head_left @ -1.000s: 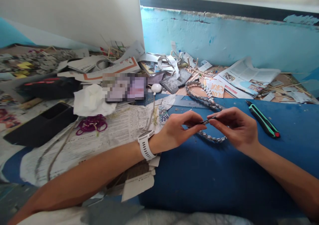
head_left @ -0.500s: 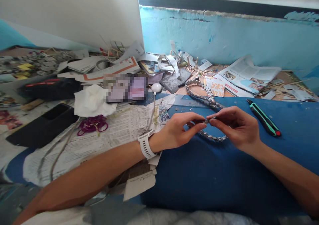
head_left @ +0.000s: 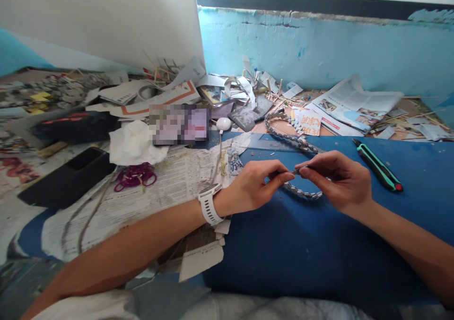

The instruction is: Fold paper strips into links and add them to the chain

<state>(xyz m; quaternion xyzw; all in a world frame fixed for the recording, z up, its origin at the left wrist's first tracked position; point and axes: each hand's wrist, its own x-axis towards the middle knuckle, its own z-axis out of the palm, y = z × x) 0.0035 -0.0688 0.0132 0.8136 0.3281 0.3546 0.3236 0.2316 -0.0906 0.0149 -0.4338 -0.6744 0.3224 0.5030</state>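
Note:
My left hand (head_left: 260, 185), with a white watch on its wrist, pinches one end of a small thin grey piece (head_left: 297, 170). Thumb and fingertips of my right hand (head_left: 336, 180) close on the other end, just beside the left fingertips. Below and behind both hands a grey woven chain of folded links (head_left: 303, 194) curves over the blue table top (head_left: 305, 249). Part of the chain is hidden by my hands. To the right of my right hand lies a black and green utility knife (head_left: 379, 165).
Newspaper (head_left: 170, 178) covers the left side, with a crumpled white tissue (head_left: 133, 142), purple cord (head_left: 135, 177), a black case (head_left: 67, 176) and a phone-like device (head_left: 195, 124). Paper strips, thin sticks and folded newspaper (head_left: 358, 105) lie along the blue wall (head_left: 319, 50).
The view has shifted slightly. Less of the chain shows between my hands, and the small grey piece shows more clearly between my fingertips. Both hands keep their pinch.

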